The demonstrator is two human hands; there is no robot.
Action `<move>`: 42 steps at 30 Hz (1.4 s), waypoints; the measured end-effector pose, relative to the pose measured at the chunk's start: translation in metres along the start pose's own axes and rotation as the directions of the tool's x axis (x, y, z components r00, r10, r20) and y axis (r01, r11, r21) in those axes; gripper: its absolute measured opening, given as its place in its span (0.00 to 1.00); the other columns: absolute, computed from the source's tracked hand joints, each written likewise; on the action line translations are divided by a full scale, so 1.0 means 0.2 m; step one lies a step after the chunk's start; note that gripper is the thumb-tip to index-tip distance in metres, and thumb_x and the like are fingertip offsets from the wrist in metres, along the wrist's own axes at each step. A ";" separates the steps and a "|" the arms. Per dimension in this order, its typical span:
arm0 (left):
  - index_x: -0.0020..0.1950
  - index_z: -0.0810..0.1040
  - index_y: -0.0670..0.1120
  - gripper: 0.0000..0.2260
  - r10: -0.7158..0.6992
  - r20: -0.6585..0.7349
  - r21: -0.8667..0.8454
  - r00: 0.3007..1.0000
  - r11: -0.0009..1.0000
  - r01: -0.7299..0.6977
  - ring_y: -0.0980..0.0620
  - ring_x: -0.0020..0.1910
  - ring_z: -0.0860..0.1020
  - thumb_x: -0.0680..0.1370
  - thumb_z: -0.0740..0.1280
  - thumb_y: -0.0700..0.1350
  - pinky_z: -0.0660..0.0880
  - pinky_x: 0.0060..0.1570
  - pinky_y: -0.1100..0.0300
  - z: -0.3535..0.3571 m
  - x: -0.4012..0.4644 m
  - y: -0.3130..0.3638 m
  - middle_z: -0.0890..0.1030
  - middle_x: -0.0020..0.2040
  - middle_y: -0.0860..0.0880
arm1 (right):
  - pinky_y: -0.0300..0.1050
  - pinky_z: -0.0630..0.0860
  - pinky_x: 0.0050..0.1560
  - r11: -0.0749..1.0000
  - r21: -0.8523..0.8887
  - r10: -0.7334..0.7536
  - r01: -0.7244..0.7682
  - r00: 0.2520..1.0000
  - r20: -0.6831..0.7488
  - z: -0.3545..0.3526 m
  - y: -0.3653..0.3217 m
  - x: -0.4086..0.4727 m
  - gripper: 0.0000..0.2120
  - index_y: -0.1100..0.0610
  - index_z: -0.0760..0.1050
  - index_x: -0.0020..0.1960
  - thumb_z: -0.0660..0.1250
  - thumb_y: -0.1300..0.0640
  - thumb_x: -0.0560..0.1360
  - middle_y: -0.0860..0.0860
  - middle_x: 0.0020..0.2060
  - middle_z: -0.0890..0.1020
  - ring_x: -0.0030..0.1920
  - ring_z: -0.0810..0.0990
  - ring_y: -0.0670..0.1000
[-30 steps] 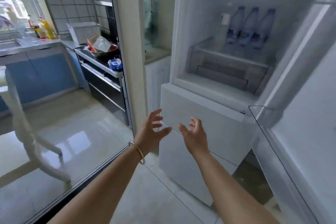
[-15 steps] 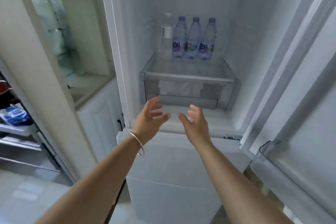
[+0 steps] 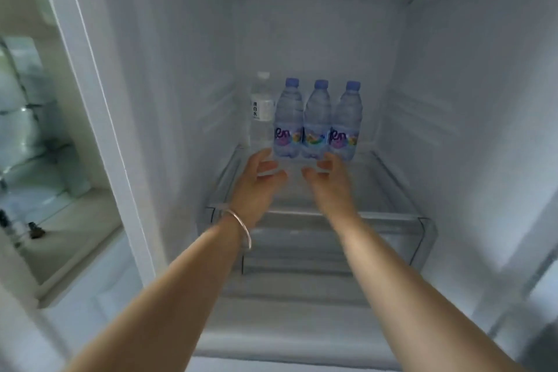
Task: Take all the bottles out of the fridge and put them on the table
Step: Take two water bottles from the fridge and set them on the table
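Four bottles upright at the back of the glass shelf (image 3: 389, 172) inside the open fridge (image 3: 169, 75): three blue-capped bottles in a tight row, the left one (image 3: 289, 124), the middle one (image 3: 317, 127) and the right one (image 3: 346, 127) touching side by side, and a clear white-capped bottle (image 3: 261, 112) just beside them, nearer the left wall and slightly behind. Left hand (image 3: 256, 181) and right hand (image 3: 327, 178) both reaching in low, palms turned toward each other, fingers spread and relaxed, gripping nothing yet; left fingertips just short of the base of the left blue-capped bottle, right fingertips below the middle and right ones. No contact visible. Likely risks from here: a knock to one blue-capped bottle toppling its neighbours, since packed so close; a grab at the bases rather than the waists leaving the tall bottles top-heavy and prone to tipping out of the hands; an attempt at all three between two palms squeezing the middle one loose; cold, possibly damp plastic slipping through a loose grip, though no moisture discernible. The clear bottle easy to overlook against the white wall, or to bump with the back of the left hand. Below the shelf, a transparent drawer (image 3: 302, 251), no obstacle to the reach. Table not in view.
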State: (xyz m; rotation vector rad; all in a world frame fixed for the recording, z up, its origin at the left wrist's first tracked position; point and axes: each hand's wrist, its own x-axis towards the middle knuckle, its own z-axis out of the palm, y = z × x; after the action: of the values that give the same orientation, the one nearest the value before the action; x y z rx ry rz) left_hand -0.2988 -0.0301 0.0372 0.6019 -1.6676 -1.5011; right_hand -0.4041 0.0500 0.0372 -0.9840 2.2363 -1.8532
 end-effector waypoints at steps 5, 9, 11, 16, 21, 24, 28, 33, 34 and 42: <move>0.69 0.68 0.46 0.22 0.013 -0.118 -0.035 0.993 0.999 -0.017 0.55 0.49 0.74 0.75 0.68 0.41 0.70 0.41 0.64 0.05 0.38 0.03 0.75 0.58 0.47 | 0.38 0.65 0.38 0.997 -0.022 -0.075 0.076 0.996 0.050 0.11 -0.04 0.40 0.07 0.51 0.68 0.46 0.67 0.57 0.75 0.45 0.38 0.73 0.39 0.73 0.43; 0.69 0.68 0.45 0.23 0.043 -0.164 -0.005 0.986 0.999 -0.045 0.54 0.51 0.75 0.75 0.69 0.39 0.71 0.42 0.66 0.07 0.58 -0.02 0.74 0.59 0.46 | 0.31 0.65 0.31 0.978 -0.113 -0.174 0.176 0.984 0.034 0.18 -0.04 0.59 0.08 0.53 0.66 0.41 0.65 0.59 0.76 0.45 0.33 0.70 0.34 0.70 0.44; 0.68 0.69 0.44 0.24 0.052 -0.224 0.048 0.973 0.998 -0.042 0.52 0.53 0.74 0.73 0.71 0.40 0.70 0.46 0.63 0.08 0.65 -0.04 0.74 0.62 0.44 | 0.34 0.68 0.39 0.970 -0.117 -0.215 0.216 0.976 0.015 0.20 -0.04 0.66 0.03 0.56 0.71 0.50 0.64 0.59 0.76 0.48 0.41 0.74 0.43 0.74 0.47; 0.66 0.69 0.41 0.27 0.214 -0.306 0.224 0.928 0.963 -0.149 0.56 0.47 0.72 0.70 0.74 0.37 0.69 0.44 0.71 0.08 0.82 -0.02 0.72 0.53 0.48 | 0.35 0.61 0.61 0.949 -0.130 -0.285 0.286 0.958 0.026 0.27 -0.09 0.82 0.25 0.60 0.63 0.71 0.64 0.61 0.76 0.57 0.66 0.70 0.66 0.70 0.54; 0.66 0.66 0.49 0.28 0.257 -0.248 0.264 0.934 0.946 -0.190 0.51 0.61 0.73 0.70 0.75 0.44 0.72 0.58 0.59 0.07 0.98 -0.11 0.70 0.62 0.49 | 0.37 0.65 0.63 0.943 -0.087 -0.315 0.322 0.945 0.085 0.36 -0.11 0.96 0.29 0.58 0.57 0.74 0.64 0.63 0.76 0.56 0.67 0.69 0.65 0.70 0.54; 0.61 0.64 0.62 0.25 0.277 -0.161 0.263 0.947 0.937 -0.229 0.62 0.55 0.74 0.73 0.71 0.42 0.70 0.52 0.72 0.07 1.02 -0.14 0.73 0.56 0.58 | 0.34 0.61 0.64 0.941 -0.113 -0.304 0.320 0.942 0.143 0.41 -0.10 1.02 0.34 0.57 0.47 0.77 0.62 0.63 0.77 0.55 0.71 0.66 0.68 0.68 0.53; 0.58 0.71 0.54 0.16 0.241 -0.208 0.167 0.948 0.964 -0.209 0.60 0.46 0.78 0.74 0.71 0.44 0.72 0.42 0.75 0.07 1.09 -0.17 0.79 0.50 0.57 | 0.32 0.59 0.59 0.929 -0.133 -0.328 0.345 0.935 0.131 0.43 -0.09 1.03 0.37 0.57 0.44 0.77 0.64 0.61 0.77 0.55 0.68 0.67 0.67 0.67 0.53; 0.42 0.80 0.51 0.05 0.187 -0.260 0.190 0.947 0.972 -0.139 0.65 0.31 0.78 0.69 0.75 0.46 0.72 0.29 0.70 0.03 1.10 -0.21 0.82 0.37 0.51 | 0.51 0.71 0.63 0.932 -0.043 -0.361 0.361 0.932 0.008 0.43 -0.01 0.95 0.33 0.61 0.68 0.68 0.70 0.48 0.68 0.56 0.59 0.75 0.60 0.73 0.54; 0.41 0.79 0.53 0.06 0.164 -0.264 0.180 0.951 0.977 -0.118 0.65 0.31 0.78 0.69 0.75 0.45 0.72 0.29 0.72 0.03 1.09 -0.21 0.82 0.37 0.53 | 0.49 0.73 0.61 0.932 -0.013 -0.363 0.363 0.932 -0.016 0.43 0.01 0.93 0.28 0.60 0.71 0.62 0.70 0.47 0.67 0.55 0.56 0.76 0.58 0.74 0.52; 0.59 0.76 0.50 0.35 0.022 -0.264 0.056 0.964 0.998 -0.007 0.54 0.49 0.80 0.57 0.72 0.66 0.73 0.47 0.61 0.04 0.99 -0.19 0.82 0.51 0.52 | 0.27 0.72 0.50 0.943 0.064 -0.332 0.326 0.932 0.143 0.37 0.08 0.90 0.18 0.51 0.70 0.55 0.73 0.60 0.70 0.48 0.47 0.76 0.46 0.76 0.37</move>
State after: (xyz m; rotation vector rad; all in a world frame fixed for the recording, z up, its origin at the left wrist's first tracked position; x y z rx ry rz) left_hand -0.4235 -0.1878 0.0482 0.7827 -1.5056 -1.3041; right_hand -0.5209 -0.1041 0.0629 -1.5174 2.0386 -1.8558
